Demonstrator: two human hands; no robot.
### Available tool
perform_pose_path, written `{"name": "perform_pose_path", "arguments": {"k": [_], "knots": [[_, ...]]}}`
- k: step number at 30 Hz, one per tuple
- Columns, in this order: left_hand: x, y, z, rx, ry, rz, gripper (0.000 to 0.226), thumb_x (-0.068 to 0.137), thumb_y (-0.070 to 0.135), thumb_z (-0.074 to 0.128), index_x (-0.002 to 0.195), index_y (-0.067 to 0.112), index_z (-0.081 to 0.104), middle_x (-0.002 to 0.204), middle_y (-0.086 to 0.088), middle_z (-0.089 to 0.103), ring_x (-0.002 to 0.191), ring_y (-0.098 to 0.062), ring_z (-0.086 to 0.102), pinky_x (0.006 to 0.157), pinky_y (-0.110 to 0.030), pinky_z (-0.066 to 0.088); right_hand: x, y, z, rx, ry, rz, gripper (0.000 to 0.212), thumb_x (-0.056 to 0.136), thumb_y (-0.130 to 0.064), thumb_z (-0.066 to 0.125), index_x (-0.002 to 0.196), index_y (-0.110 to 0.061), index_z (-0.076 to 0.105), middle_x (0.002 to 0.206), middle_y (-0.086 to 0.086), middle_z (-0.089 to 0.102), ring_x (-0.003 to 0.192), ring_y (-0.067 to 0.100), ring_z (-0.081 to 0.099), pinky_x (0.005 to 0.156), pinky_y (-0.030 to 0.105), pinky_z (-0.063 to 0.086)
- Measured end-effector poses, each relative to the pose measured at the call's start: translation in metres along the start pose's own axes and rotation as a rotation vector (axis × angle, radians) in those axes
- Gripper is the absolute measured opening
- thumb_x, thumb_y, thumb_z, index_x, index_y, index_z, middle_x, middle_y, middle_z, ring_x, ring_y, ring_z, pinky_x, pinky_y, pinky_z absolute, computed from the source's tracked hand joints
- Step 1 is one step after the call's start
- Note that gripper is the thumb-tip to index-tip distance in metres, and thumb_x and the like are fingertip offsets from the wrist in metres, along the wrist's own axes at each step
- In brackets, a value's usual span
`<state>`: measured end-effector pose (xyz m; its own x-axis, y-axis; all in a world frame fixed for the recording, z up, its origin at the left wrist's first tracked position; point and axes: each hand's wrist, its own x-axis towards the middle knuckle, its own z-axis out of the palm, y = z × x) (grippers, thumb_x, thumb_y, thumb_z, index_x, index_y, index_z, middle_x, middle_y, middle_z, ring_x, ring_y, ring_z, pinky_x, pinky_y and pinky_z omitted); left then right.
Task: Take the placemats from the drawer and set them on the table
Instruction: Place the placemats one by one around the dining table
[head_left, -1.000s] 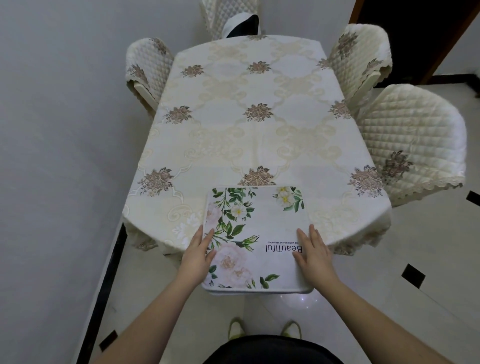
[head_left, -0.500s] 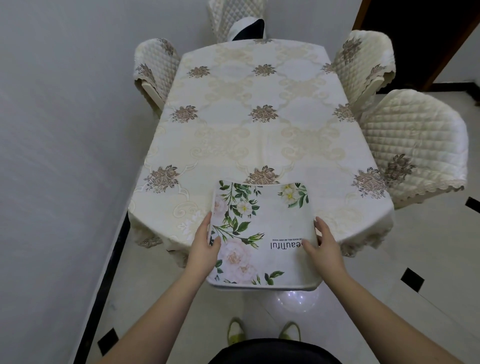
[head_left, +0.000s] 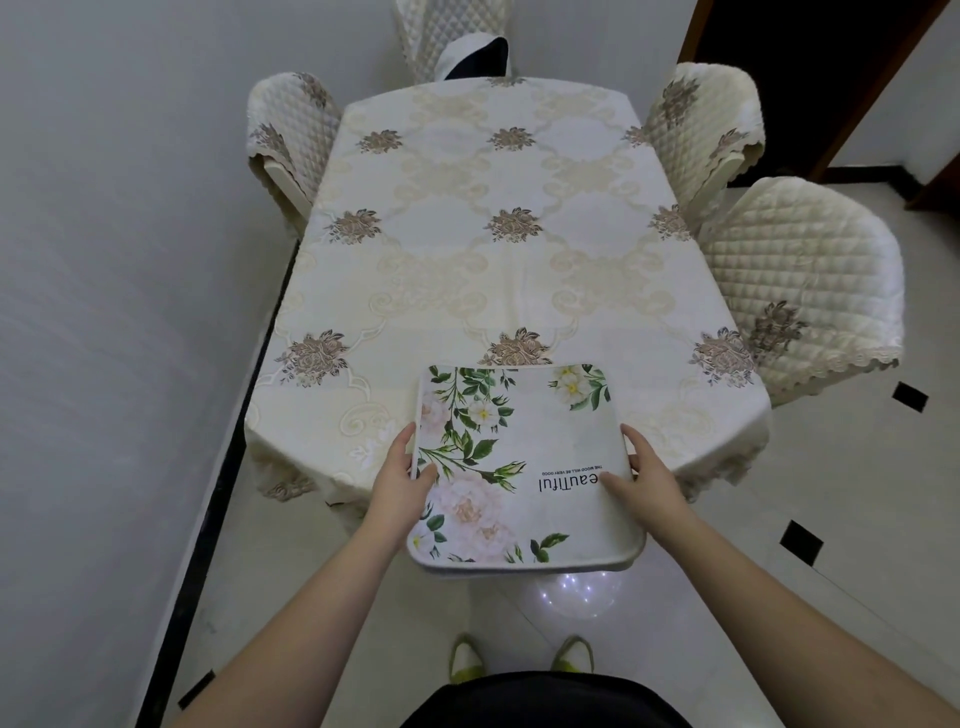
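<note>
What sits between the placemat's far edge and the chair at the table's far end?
Only bare tablecloth between the placemat and the far chair, per the head view.

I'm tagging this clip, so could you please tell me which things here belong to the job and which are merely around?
Job: floral placemat, left hand, right hand, table.
Around: quilted chairs, green shoes.

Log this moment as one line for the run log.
step: setting placemat | left hand: grips left edge | right hand: grips right edge | placemat: overhangs table near edge

White walls (head_left: 119, 260), pale tiled floor (head_left: 857, 519), 4 quilted chairs (head_left: 800, 280).
</note>
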<state>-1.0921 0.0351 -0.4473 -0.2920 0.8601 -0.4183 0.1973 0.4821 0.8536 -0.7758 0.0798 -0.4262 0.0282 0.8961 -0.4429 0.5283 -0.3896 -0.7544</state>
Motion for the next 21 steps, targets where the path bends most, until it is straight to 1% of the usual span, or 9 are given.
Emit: {"name": "perform_pose_path", "arguments": {"k": [3,4,6,9,11,14,16,18,21], "knots": [[-0.007,0.012,-0.002,-0.031,0.027,0.011,0.063,0.098,0.013,0.059,0.151,0.033,0.032,0.128,-0.008,0.064,0.106,-0.023,0.067,0.051,-0.018,0.050,-0.008,-0.004,-0.004,0.024,0.031,-0.024,0.073,0.090,-0.018,0.065,0.150,-0.036,0.027,0.125,0.005,0.063,0.105,0.021,0.062,0.093,0.042,0.051],[-0.009,0.018,-0.004,-0.044,0.035,0.021,0.063,0.097,0.011,0.060,0.151,0.029,0.032,0.119,-0.004,0.068,0.094,-0.018,0.070,0.050,-0.018,0.050,-0.010,-0.007,-0.006,0.026,0.041,-0.034,0.073,0.090,-0.018,0.065,0.150,-0.036,0.027,0.124,0.003,0.062,0.105,0.020,0.061,0.093,0.042,0.051],[-0.010,0.026,-0.007,-0.059,0.041,0.048,0.063,0.096,0.011,0.062,0.150,0.028,0.034,0.108,0.002,0.072,0.085,-0.016,0.072,0.054,-0.021,0.055,-0.017,-0.014,-0.009,0.039,0.061,-0.054,0.073,0.091,-0.018,0.064,0.150,-0.036,0.026,0.123,0.000,0.062,0.104,0.019,0.061,0.093,0.042,0.051],[-0.010,0.042,-0.013,-0.018,0.001,0.121,0.060,0.096,0.017,0.063,0.148,0.031,0.036,0.114,0.003,0.072,0.092,-0.018,0.072,0.066,-0.029,0.058,-0.031,-0.023,-0.019,0.100,0.109,-0.087,0.072,0.091,-0.017,0.064,0.149,-0.037,0.027,0.120,-0.001,0.064,0.103,0.015,0.063,0.090,0.039,0.052],[-0.011,0.053,-0.016,0.019,-0.055,0.191,0.061,0.097,0.019,0.062,0.150,0.031,0.035,0.119,0.004,0.069,0.098,-0.012,0.071,0.069,-0.026,0.058,-0.043,-0.027,-0.025,0.184,0.139,-0.098,0.071,0.092,-0.015,0.063,0.149,-0.038,0.029,0.117,-0.002,0.065,0.102,0.011,0.063,0.087,0.034,0.052],[-0.011,0.074,-0.015,0.058,-0.125,0.288,0.063,0.097,0.018,0.062,0.152,0.031,0.034,0.120,0.006,0.069,0.101,-0.008,0.069,0.077,-0.028,0.058,-0.062,-0.026,-0.034,0.288,0.208,-0.088,0.070,0.093,-0.012,0.063,0.147,-0.041,0.031,0.112,-0.007,0.067,0.099,0.010,0.066,0.090,0.038,0.053],[-0.009,0.085,-0.009,0.054,-0.176,0.323,0.062,0.096,0.016,0.063,0.150,0.031,0.036,0.119,0.008,0.069,0.103,-0.007,0.069,0.088,-0.036,0.057,-0.076,-0.023,-0.038,0.360,0.254,-0.075,0.069,0.093,-0.010,0.062,0.145,-0.044,0.031,0.117,-0.013,0.065,0.099,0.003,0.066,0.086,0.034,0.055],[-0.009,0.096,0.000,0.070,-0.240,0.344,0.061,0.096,0.014,0.063,0.147,0.034,0.037,0.116,0.012,0.069,0.100,-0.004,0.070,0.091,-0.039,0.057,-0.091,-0.017,-0.042,0.391,0.337,-0.065,0.069,0.093,-0.009,0.062,0.145,-0.044,0.033,0.125,-0.014,0.062,0.104,0.000,0.063,0.086,0.029,0.054],[-0.010,0.109,0.015,0.045,-0.343,0.355,0.061,0.096,0.013,0.062,0.147,0.035,0.036,0.117,0.009,0.072,0.101,-0.009,0.071,0.091,-0.046,0.057,-0.111,-0.007,-0.051,0.447,0.446,-0.065,0.070,0.091,-0.007,0.063,0.139,-0.050,0.036,0.111,-0.008,0.068,0.099,0.011,0.068,0.088,0.039,0.055]]}}
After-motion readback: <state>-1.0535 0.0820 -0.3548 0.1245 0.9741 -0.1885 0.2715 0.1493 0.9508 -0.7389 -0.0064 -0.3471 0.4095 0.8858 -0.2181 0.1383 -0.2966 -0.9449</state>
